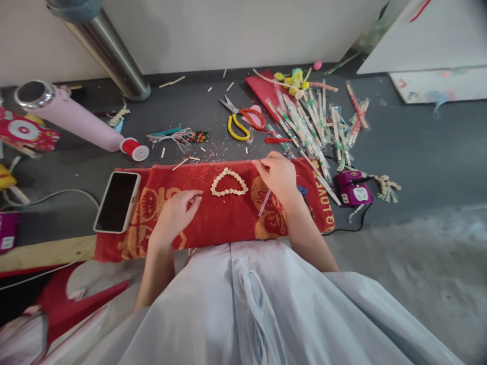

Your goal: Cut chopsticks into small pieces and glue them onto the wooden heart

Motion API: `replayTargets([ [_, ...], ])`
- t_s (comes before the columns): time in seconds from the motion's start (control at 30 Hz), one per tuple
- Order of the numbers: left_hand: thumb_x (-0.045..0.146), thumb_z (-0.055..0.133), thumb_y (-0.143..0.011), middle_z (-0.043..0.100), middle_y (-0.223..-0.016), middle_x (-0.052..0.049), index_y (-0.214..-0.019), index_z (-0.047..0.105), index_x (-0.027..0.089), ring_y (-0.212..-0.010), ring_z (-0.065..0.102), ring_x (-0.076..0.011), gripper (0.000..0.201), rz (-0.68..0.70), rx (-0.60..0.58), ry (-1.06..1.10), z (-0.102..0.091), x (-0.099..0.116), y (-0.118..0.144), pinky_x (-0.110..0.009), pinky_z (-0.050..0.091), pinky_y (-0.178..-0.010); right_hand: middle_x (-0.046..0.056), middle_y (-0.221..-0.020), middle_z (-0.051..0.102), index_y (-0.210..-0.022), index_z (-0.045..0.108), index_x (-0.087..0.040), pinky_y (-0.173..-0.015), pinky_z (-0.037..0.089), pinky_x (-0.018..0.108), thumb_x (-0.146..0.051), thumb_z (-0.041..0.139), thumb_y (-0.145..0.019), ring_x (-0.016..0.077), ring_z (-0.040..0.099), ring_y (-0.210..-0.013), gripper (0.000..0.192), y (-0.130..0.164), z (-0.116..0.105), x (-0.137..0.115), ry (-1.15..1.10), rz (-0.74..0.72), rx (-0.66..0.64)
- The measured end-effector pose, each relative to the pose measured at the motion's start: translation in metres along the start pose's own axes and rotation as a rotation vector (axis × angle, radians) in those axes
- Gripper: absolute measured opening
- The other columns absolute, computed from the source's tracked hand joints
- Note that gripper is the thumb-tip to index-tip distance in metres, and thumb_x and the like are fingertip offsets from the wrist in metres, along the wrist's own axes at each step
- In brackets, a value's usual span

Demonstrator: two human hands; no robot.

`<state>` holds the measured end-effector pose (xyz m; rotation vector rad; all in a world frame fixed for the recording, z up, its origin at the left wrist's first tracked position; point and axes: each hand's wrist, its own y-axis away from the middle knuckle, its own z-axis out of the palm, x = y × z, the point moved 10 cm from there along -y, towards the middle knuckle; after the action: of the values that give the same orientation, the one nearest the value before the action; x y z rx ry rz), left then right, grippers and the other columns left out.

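A heart-shaped outline of small cream pieces lies flat on a folded red towel with orange figures. To its left, my left hand hovers over or rests on the towel, thumb and fingers a little apart, holding nothing visible. My right hand is at the towel's far edge, right of the heart, with thumb and fingertips pinched together; anything between them is too small to make out. Beneath my right wrist a thin pale purple stick pokes out. A blue object is partly hidden behind my right forearm.
Scissors with yellow and orange handles lie open beyond the towel. Wrapped sticks are piled at the back right. A phone, red thread spool, pink bottle and steel flask are left. A purple power socket sits right.
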<state>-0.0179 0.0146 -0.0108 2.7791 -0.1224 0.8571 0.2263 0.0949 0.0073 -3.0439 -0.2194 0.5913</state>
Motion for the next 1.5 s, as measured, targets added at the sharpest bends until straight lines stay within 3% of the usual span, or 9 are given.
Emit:
replayTargets([
  [0.13,0.035,0.042,-0.092,0.073,-0.111,-0.009,-0.111,0.068,0.017,-0.097,0.068,-0.0218,0.036,-0.009,0.037,-0.066,-0.008,-0.003,-0.006,-0.034,0.051,-0.090,0.008,-0.091,0.069,-0.112,0.070,-0.017,-0.066,0.035,0.026,-0.036,0.048,-0.095,0.0163,0.059,-0.076,0.033,0.006,-0.004,-0.005,-0.028,-0.013,0.051],
  [0.3,0.031,0.043,-0.092,0.073,-0.108,-0.009,-0.118,0.066,0.019,-0.099,0.068,-0.0245,0.037,-0.139,0.135,-0.276,-0.034,-0.019,-0.024,-0.033,0.050,-0.086,0.006,-0.066,0.065,-0.064,0.065,-0.016,-0.059,0.027,0.027,-0.045,0.047,-0.095,0.0145,0.055,-0.062,0.047,0.013,0.006,-0.011,0.055,-0.018,0.006],
  [0.4,0.030,0.044,-0.092,0.074,-0.102,-0.009,-0.121,0.065,0.021,-0.098,0.069,-0.0257,0.037,-0.261,0.161,-0.396,-0.046,-0.033,-0.038,-0.034,0.050,-0.086,0.004,-0.074,0.069,-0.088,0.069,-0.017,-0.060,0.032,0.025,-0.033,0.057,-0.090,0.0148,0.058,-0.065,0.020,0.017,0.004,-0.010,-0.053,-0.006,0.048],
  [0.5,0.032,0.042,-0.093,0.073,-0.106,-0.012,-0.122,0.064,0.021,-0.103,0.067,-0.0292,0.038,-0.318,0.182,-0.467,-0.053,-0.042,-0.052,-0.040,0.050,-0.090,0.006,-0.089,0.071,-0.115,0.064,-0.016,-0.067,0.042,0.026,-0.026,0.056,-0.088,0.0173,0.063,-0.076,0.030,0.022,-0.002,-0.012,-0.159,-0.037,0.098],
  [0.67,0.032,0.044,-0.091,0.071,-0.112,-0.014,-0.119,0.066,0.021,-0.107,0.066,-0.0331,0.037,-0.342,0.134,-0.497,-0.054,-0.050,-0.064,-0.044,0.050,-0.091,0.009,-0.097,0.072,-0.114,0.065,-0.016,-0.086,0.049,0.036,-0.023,0.051,-0.090,0.0224,0.065,-0.092,0.029,0.026,-0.002,-0.023,-0.155,-0.149,0.050],
  [1.0,0.037,0.037,-0.093,0.072,-0.110,-0.015,-0.124,0.063,0.020,-0.106,0.066,-0.0350,0.044,-0.227,0.106,-0.510,-0.060,-0.008,-0.064,-0.044,0.050,-0.087,0.017,-0.127,0.063,-0.148,0.035,-0.011,-0.087,0.053,0.038,-0.023,0.052,-0.090,0.0235,0.066,-0.101,0.061,0.031,-0.006,-0.024,-0.205,-0.137,-0.108],
  [1.13,0.040,0.037,-0.093,0.073,-0.107,-0.013,-0.123,0.063,0.021,-0.103,0.067,-0.0351,0.044,-0.144,0.052,-0.500,-0.051,0.015,-0.066,-0.042,0.049,-0.085,0.014,-0.111,0.070,-0.136,0.051,-0.009,-0.092,0.049,0.038,-0.022,0.048,-0.093,0.0246,0.065,-0.104,0.045,0.041,-0.009,-0.018,-0.122,-0.147,-0.182],
  [1.3,0.044,0.034,-0.094,0.074,-0.098,-0.011,-0.123,0.063,0.022,-0.097,0.068,-0.0326,0.046,-0.091,-0.026,-0.514,-0.040,0.034,-0.066,-0.037,0.047,-0.076,0.010,-0.120,0.067,-0.133,0.055,-0.016,-0.083,0.050,0.030,-0.025,0.049,-0.093,0.0172,0.067,-0.089,0.041,0.057,-0.031,0.013,-0.175,-0.049,-0.106],
  [1.5,0.046,0.036,-0.092,0.073,-0.095,-0.008,-0.123,0.063,0.023,-0.089,0.067,-0.0267,0.047,-0.069,-0.094,-0.473,-0.034,0.047,-0.059,-0.030,0.040,-0.070,0.008,-0.103,0.073,-0.097,0.072,-0.019,-0.080,0.046,0.032,-0.026,0.046,-0.092,0.0227,0.066,-0.096,0.028,0.074,-0.066,0.108,0.134,0.330,0.021],
])
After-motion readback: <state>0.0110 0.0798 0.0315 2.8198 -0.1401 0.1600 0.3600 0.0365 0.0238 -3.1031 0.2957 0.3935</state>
